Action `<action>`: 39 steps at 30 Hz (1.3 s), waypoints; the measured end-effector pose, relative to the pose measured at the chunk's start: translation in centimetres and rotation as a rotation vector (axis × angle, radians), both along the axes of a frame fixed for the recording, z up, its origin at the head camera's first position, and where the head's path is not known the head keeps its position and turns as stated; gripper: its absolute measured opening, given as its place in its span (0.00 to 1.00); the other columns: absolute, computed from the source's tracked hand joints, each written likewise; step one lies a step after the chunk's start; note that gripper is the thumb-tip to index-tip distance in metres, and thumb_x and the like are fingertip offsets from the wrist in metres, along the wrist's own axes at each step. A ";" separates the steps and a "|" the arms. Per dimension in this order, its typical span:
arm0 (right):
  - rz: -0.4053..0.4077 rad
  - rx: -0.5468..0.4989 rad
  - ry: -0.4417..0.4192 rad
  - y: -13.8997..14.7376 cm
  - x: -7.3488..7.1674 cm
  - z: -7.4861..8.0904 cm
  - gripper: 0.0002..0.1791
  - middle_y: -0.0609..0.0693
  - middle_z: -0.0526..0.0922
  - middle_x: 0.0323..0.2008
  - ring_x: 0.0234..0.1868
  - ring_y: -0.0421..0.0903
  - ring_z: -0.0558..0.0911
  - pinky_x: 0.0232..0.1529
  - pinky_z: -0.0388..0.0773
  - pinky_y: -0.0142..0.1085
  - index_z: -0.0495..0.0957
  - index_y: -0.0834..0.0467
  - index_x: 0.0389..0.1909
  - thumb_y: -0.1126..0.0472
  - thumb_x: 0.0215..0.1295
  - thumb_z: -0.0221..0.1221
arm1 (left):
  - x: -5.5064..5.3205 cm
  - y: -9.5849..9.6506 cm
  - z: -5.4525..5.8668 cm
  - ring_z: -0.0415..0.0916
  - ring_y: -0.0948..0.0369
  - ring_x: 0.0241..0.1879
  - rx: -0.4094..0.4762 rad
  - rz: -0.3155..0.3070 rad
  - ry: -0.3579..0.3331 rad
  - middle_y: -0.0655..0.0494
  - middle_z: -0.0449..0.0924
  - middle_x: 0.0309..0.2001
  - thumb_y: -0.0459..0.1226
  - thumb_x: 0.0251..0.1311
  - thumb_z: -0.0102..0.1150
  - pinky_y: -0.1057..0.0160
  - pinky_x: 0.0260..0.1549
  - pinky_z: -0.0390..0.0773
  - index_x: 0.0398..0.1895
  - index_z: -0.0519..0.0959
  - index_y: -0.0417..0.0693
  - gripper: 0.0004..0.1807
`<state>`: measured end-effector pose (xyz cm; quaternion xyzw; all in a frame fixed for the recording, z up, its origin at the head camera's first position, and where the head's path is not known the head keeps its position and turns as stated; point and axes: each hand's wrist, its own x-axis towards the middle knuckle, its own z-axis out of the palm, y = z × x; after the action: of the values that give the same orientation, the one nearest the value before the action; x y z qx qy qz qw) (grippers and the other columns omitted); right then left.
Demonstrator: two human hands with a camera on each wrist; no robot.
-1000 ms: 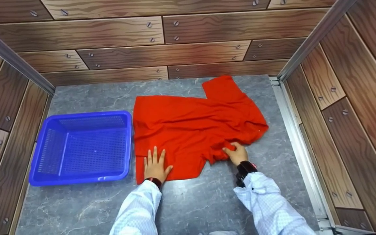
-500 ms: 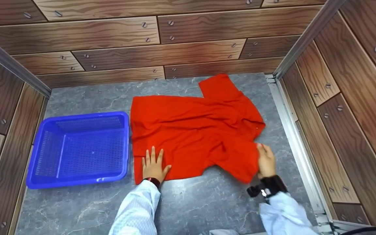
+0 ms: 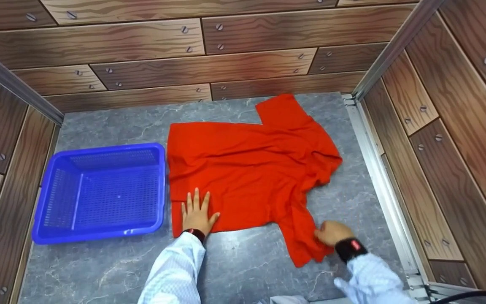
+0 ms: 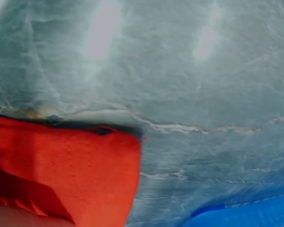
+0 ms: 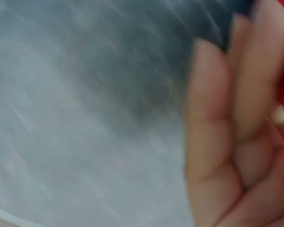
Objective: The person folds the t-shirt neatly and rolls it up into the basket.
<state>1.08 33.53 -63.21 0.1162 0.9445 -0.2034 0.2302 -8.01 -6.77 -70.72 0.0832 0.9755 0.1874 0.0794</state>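
Observation:
A red T-shirt (image 3: 234, 169) lies on its side across the grey marbled surface, hem to the left and neck opening to the right. My left hand (image 3: 197, 216) rests flat with spread fingers on its near hem corner; that corner of the T-shirt (image 4: 94, 170) shows in the left wrist view. At the near sleeve (image 3: 302, 236), my right hand (image 3: 335, 233) pinches the cloth by its edge. The sleeve is bunched and points toward me. In the blurred right wrist view, bent fingers (image 5: 255, 75) meet a strip of red at the edge; the grip itself is partly hidden.
A blue perforated plastic basket (image 3: 99, 194) stands just left of the hem with nothing in it. Wood-patterned walls (image 3: 154, 42) enclose the back and both sides. A metal rail (image 3: 382, 190) runs along the right edge.
My right hand first moved right, spreading the near sleeve outward, then came down toward me with it. The sleeve swung from pointing right to pointing near. My left hand stayed put.

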 end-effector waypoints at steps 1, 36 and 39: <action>-0.018 0.000 0.025 0.1 -1.1 0.3 0.15 0.57 0.81 0.26 0.25 0.55 0.81 0.29 0.76 0.49 0.78 0.62 0.32 0.52 0.62 0.57 | 0.0 -0.1 0.0 0.43 0.38 0.76 -0.003 0.001 -0.001 0.42 0.49 0.77 0.59 0.57 0.57 0.33 0.70 0.46 0.74 0.61 0.56 0.43; -0.884 -0.876 0.357 -1.1 -13.6 0.2 0.41 0.53 0.77 0.45 0.38 0.40 0.79 0.31 0.72 0.24 0.53 0.49 0.76 0.68 0.65 0.59 | -0.1 -0.1 -0.3 0.45 0.40 0.76 -0.007 -0.013 0.005 0.44 0.50 0.78 0.60 0.56 0.58 0.33 0.70 0.47 0.75 0.60 0.57 0.43; -0.776 -0.763 0.381 -0.7 -13.9 -0.5 0.38 0.61 0.65 0.69 0.59 0.49 0.70 0.48 0.65 0.23 0.56 0.54 0.75 0.67 0.65 0.58 | -0.2 -0.2 -0.3 0.45 0.41 0.76 -0.011 -0.009 0.010 0.45 0.50 0.78 0.60 0.56 0.58 0.34 0.70 0.47 0.75 0.60 0.57 0.43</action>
<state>-12.79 32.79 -63.67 0.3241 0.7173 -0.6168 -0.0100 -8.25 -6.96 -71.05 0.0882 0.9765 0.1815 0.0757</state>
